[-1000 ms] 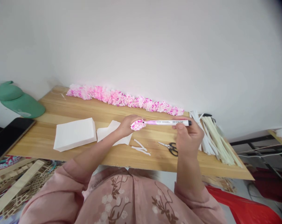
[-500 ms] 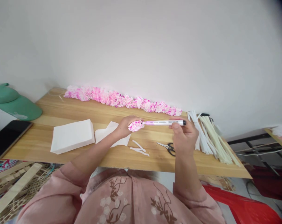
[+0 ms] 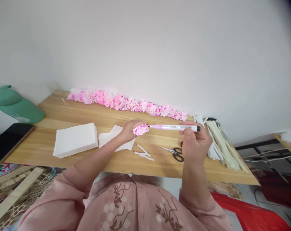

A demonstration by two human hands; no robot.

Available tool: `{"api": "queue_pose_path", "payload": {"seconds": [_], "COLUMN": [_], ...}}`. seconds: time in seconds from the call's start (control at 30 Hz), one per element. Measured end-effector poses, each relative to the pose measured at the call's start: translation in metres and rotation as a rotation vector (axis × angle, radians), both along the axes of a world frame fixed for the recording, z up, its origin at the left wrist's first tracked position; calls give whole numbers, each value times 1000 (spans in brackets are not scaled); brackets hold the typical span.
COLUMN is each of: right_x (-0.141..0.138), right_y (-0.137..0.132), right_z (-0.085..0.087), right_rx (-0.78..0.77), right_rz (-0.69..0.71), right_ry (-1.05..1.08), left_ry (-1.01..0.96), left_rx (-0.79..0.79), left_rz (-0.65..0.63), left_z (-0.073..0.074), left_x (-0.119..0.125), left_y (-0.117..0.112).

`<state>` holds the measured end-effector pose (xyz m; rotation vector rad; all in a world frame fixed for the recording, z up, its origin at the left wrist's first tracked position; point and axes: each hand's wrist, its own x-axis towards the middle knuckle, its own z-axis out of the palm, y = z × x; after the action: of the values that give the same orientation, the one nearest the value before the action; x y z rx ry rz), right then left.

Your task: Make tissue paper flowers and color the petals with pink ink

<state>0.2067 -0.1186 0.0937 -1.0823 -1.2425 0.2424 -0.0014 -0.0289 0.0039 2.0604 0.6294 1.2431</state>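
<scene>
My left hand is closed around a small ruffled paper flower, white with magenta spots. A marker pen with a white barrel, a pinkish front part and a black end is gripped by my right hand. The pen lies level, its tip at the right edge of the flower; whether it touches I cannot tell. Black-handled scissors lie on the table just left of my right wrist. Below the flower are thin white paper strips. A white tissue sheet lies partly under my left forearm.
Along the wall runs a row of pink and white paper flowers. A stack of white tissue paper sits left on the wooden table, near a phone and a green bottle. White and cream strips lie at right.
My right hand has moved to the right with the marker pen, so the pen tip sits at the flower's edge instead of over its petals. More of the scissors shows.
</scene>
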Motion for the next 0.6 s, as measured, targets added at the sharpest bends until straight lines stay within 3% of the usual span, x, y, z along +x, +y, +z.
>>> {"api": "queue_pose_path", "payload": {"seconds": [0.27,0.6], "right_x": [-8,-29], "right_y": [-4,-8], "right_z": [-7,3], "right_rx": [-39,-42], "right_rz": [32,39], "right_ry": [-78,-343], "left_ry": [91,274], "left_rx": [-48,10], "left_rz": [96,206], "left_z": [-2,-1], "left_x": [-1,0], "left_y": [1,0]}}
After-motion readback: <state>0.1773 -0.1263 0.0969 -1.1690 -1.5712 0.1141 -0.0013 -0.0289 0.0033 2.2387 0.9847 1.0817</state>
